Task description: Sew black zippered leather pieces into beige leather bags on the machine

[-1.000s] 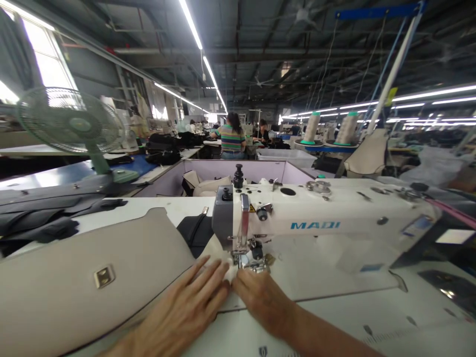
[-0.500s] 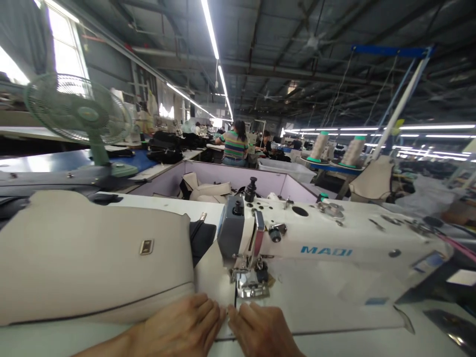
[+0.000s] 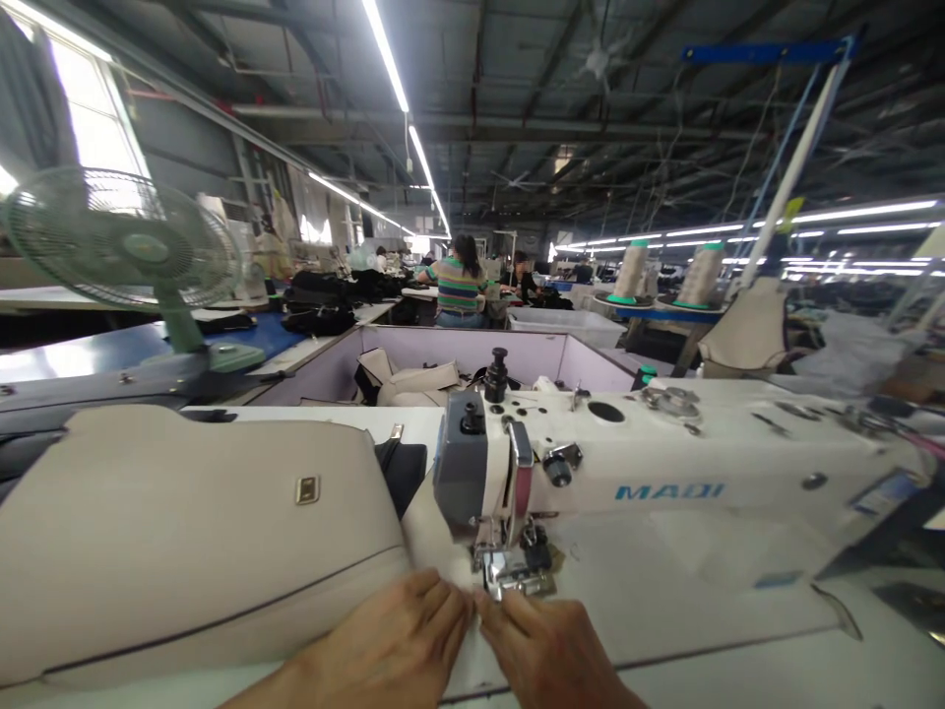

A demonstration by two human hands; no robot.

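Touching a beige piece with both hands, at the near left of the sewing machine. Seen reaching from just left of the sewing machine's head down toward its presser foot, lying ahead of and under the left hand and to the left of the right hand. Resting the left hand on it with fingers bent and bunched together. Placing the right hand just in front of the presser foot, fingers likewise curled in, fingertips close beside those of the left hand. Cannot tell, for either hand, whether pinching the piece or only pressing it down. Also see, left of the sewing machine, a large beige panel with a metal clasp; between panel and sewing machine, a dark piece; behind the sewing machine, a lilac-walled bin holding more beige pieces.
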